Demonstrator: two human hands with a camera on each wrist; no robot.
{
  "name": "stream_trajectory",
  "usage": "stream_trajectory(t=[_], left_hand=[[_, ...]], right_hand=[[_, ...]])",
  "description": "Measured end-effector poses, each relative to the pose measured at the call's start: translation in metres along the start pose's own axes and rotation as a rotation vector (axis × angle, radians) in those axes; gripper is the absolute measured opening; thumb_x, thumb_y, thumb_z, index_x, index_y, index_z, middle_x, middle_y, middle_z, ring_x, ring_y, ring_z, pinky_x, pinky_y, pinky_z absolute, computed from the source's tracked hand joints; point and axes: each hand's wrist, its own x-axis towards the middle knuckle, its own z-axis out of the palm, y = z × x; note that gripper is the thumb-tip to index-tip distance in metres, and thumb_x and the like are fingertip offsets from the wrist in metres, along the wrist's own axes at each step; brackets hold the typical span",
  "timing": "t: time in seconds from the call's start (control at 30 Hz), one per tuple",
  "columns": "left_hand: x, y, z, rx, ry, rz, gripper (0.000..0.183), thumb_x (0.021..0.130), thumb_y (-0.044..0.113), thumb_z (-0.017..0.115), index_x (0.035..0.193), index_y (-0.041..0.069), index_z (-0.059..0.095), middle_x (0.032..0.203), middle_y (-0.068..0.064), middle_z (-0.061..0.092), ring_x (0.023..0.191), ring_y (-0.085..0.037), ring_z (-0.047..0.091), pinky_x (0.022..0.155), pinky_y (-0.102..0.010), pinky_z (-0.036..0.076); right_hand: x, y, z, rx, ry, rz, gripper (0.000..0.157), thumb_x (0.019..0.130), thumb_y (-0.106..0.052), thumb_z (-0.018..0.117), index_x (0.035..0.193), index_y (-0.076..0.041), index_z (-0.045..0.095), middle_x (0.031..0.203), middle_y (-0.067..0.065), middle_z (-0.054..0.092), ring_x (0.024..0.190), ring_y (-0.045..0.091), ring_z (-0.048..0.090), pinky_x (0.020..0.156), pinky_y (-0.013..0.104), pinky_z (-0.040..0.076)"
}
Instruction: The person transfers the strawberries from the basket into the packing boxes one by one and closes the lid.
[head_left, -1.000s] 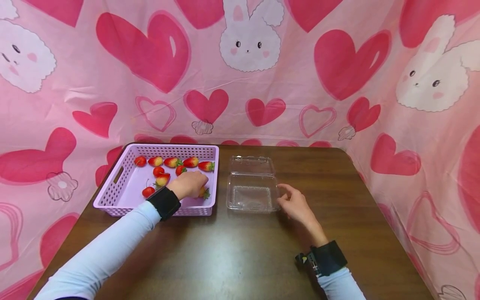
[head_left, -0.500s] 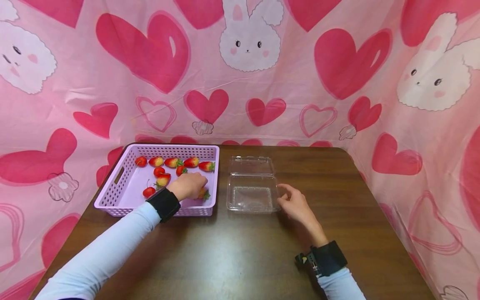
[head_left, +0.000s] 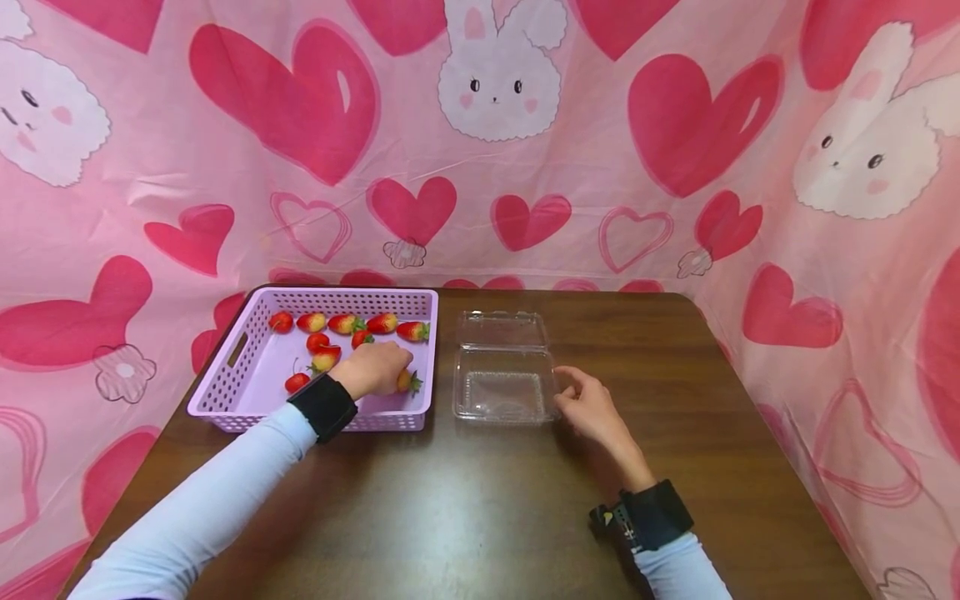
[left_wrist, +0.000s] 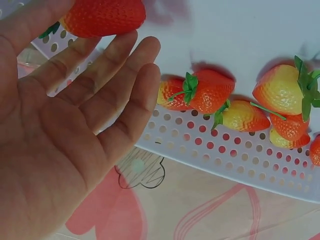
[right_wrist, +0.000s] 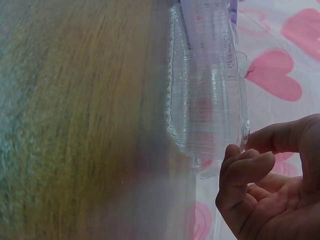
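My left hand (head_left: pixel 375 369) reaches down into a lilac plastic basket (head_left: pixel 255 392). In the left wrist view, its thumb and fingertips hold a red and yellow strawberry (left_wrist: pixel 107 17) with green leaves; part of the fruit is cut off by the frame's top. In the head view the hand covers most of that strawberry (head_left: pixel 407 382). A clear plastic clamshell container (head_left: pixel 502 390) lies with its lid folded back, to the right of the basket. My right hand (head_left: pixel 596 410) pinches the container's right rim, thumb and finger meeting at the edge (right_wrist: pixel 245 135) in the right wrist view.
Several more strawberries lie in the basket, such as one at the back right (head_left: pixel 412 332) and one at the left (head_left: pixel 297 382). A brown wooden table (head_left: pixel 465 508) bears everything. A pink cloth with hearts and rabbits (head_left: pixel 480 167) hangs close behind and at both sides.
My left hand has drawn very slightly to the left and tilted a little, still at the same strawberry. The right hand and the container have stayed in place.
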Motion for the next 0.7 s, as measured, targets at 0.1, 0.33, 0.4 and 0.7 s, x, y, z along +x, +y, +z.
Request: stream_trajectory(t=[0.1,0.33,0.4,0.7], left_hand=[[-0.001,0.000,-0.001,0.016,0.007,-0.004,0.030,0.090,0.020,0.082,0.114,0.007,0.071,0.093,-0.009,0.068,0.087,-0.029,0.064,0.088,-0.047,0.055],[-0.005,0.000,-0.005,0.027,0.044,-0.018,0.029,0.091,0.021,0.082,0.114,0.007,0.070,0.096,-0.010,0.069,0.092,-0.031,0.066,0.087,-0.049,0.056],[-0.006,0.000,-0.005,0.029,0.065,-0.018,0.029,0.090,0.021,0.082,0.113,0.006,0.071,0.096,-0.010,0.070,0.091,-0.031,0.066,0.086,-0.049,0.056],[-0.016,0.011,-0.009,0.038,0.173,-0.035,0.018,0.092,0.019,0.076,0.100,0.005,0.068,0.096,-0.017,0.071,0.088,-0.037,0.068,0.078,-0.053,0.057]], right_hand=[[0.000,0.000,0.000,-0.002,0.009,-0.005,0.049,0.098,-0.007,0.062,0.147,-0.004,0.055,0.080,0.009,0.063,0.050,0.019,0.051,0.048,0.033,0.045],[-0.001,-0.001,0.000,0.004,0.023,-0.011,0.048,0.097,-0.005,0.062,0.145,-0.004,0.058,0.079,0.007,0.062,0.051,0.017,0.051,0.048,0.032,0.044],[-0.001,0.000,0.001,0.003,0.022,-0.012,0.049,0.098,-0.005,0.061,0.146,-0.004,0.058,0.079,0.007,0.061,0.052,0.017,0.051,0.048,0.031,0.044],[0.000,0.001,0.003,0.028,0.019,0.006,0.049,0.098,-0.006,0.062,0.147,-0.006,0.058,0.075,0.006,0.059,0.051,0.018,0.051,0.049,0.032,0.046]])
